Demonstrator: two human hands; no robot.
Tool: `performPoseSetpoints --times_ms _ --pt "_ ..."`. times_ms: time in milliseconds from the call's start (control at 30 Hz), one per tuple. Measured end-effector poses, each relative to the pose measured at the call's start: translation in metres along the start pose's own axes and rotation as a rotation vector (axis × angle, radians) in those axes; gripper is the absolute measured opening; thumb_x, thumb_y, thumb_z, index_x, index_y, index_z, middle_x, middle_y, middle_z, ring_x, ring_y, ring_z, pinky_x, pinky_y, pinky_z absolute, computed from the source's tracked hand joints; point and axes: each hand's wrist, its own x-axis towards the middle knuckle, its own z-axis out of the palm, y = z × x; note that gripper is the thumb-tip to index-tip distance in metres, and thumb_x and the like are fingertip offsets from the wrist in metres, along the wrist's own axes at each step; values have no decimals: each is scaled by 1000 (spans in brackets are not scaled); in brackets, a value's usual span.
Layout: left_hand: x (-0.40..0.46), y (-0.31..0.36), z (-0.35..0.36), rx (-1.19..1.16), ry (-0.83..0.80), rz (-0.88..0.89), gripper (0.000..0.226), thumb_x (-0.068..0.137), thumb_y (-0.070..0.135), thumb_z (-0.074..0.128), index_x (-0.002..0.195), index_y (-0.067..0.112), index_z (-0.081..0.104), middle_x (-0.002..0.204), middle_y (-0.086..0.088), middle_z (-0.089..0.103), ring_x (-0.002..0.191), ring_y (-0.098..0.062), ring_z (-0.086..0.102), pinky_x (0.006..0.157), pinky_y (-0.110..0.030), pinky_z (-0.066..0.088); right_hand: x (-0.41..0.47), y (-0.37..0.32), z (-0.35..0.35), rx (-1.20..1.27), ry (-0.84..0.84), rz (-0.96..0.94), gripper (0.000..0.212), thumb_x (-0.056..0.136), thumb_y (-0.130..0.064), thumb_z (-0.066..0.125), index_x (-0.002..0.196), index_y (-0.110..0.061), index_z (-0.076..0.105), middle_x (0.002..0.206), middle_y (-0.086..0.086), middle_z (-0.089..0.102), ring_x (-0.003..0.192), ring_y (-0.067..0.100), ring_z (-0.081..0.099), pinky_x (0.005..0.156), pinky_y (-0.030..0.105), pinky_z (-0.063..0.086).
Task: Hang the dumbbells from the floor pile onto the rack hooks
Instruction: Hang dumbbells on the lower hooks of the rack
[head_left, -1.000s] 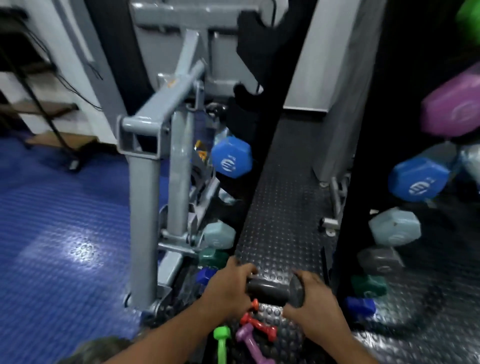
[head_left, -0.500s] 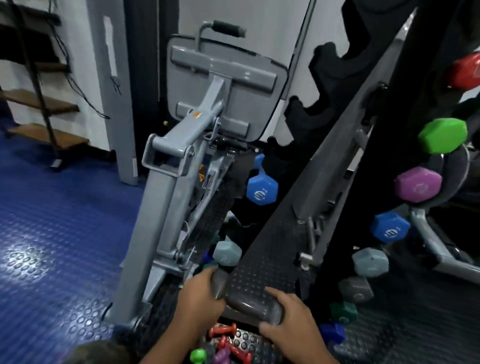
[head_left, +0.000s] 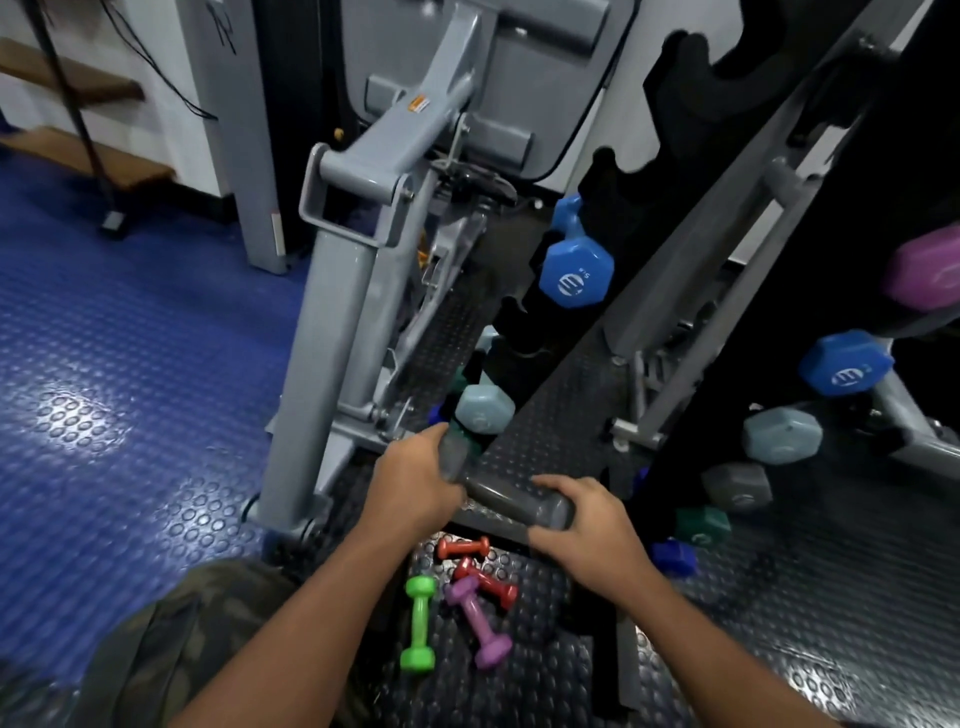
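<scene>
The left hand (head_left: 415, 480) and right hand (head_left: 584, 519) each curl around one end of a dark grey rubber-coated dumbbell (head_left: 506, 493), held level above the near floor pile, where a green dumbbell (head_left: 420, 621), red dumbbells (head_left: 480, 566) and a purple dumbbell (head_left: 475, 621) lie.

Dim, glare on floor (head_left: 83, 431) (edges warped)

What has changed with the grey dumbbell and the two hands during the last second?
Both hands, left and right, raised the grey dumbbell from above the floor pile towards the rack, tilting it. Both keep gripping its ends. The small dumbbells on the floor stayed.
</scene>
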Motion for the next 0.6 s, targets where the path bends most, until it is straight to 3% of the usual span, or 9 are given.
performPoseSetpoints --times_ms 133,233,300,467,600 --pt "2 0 -1 34 -20 -33 81 70 17 81 146 25 54 119 1 69 102 -19 63 81 -24 49 3 0 0 -8 -22 -11 60 63 -55 71 123 -46 66 112 -14 56 100 3 58 87 24 48" --pt "3 -2 -1 28 -14 -36 73 70 15 80 139 27 59 105 7 65 89 -15 57 74 -23 45 3 0 3 -2 -21 -19 47 67 -50 77 113 -46 68 109 -14 57 96 2 59 78 16 44" --pt "5 -4 0 43 -9 -33 78 69 17 81 142 28 57 110 5 68 89 -13 57 74 -21 46 1 -1 3 13 -26 -12 44 69 -48 79 112 -46 67 109 -14 56 95 2 59 73 14 43" --pt "7 -4 -4 31 -24 -41 49 67 12 78 114 23 69 76 22 52 69 -1 52 62 -22 49 0 -3 4 16 -68 -16 46 68 -52 77 112 -49 65 110 -15 54 99 1 57 82 19 48" --pt "8 -5 -5 32 -48 -48 47 66 14 75 110 29 70 76 19 59 68 1 55 55 -17 43 0 -5 3 4 -107 -2 58 65 -57 73 122 -48 65 112 -15 53 99 1 56 83 18 47"
